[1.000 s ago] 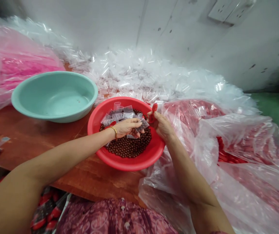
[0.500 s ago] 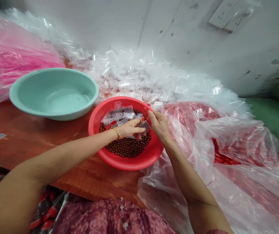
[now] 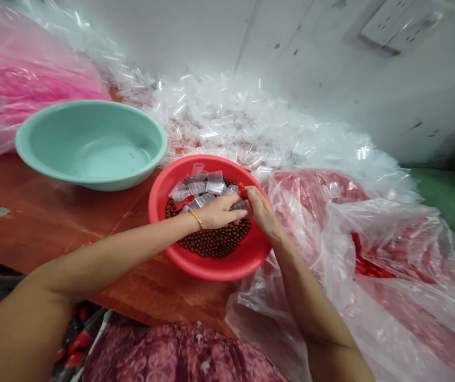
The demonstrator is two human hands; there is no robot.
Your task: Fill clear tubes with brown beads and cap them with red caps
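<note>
Over the red basin (image 3: 215, 269), my left hand (image 3: 220, 212) is closed around a clear plastic tube (image 3: 243, 207) that looks dark inside, largely hidden by the fingers. My right hand (image 3: 263, 212) pinches a small red plastic cap (image 3: 242, 190) right beside the tube's end; whether they touch I cannot tell. Brown round beads (image 3: 215, 241) cover the bottom of the basin. On top of them lie several clear empty tubes (image 3: 198, 187) and a red plastic piece with a ring-like end (image 3: 182, 203).
A pale green basin (image 3: 92, 178) stands to the left. Clear tubes (image 3: 227, 116) are heaped along the wall. Plastic bags of red pieces (image 3: 311, 191) lie on the right, a bag of pink pieces (image 3: 32, 85) at the far left. Below the table edge are red-capped filled tubes (image 3: 78, 339).
My right hand has brought the red cap down close to the tube in my left hand. The view has shifted slightly.
</note>
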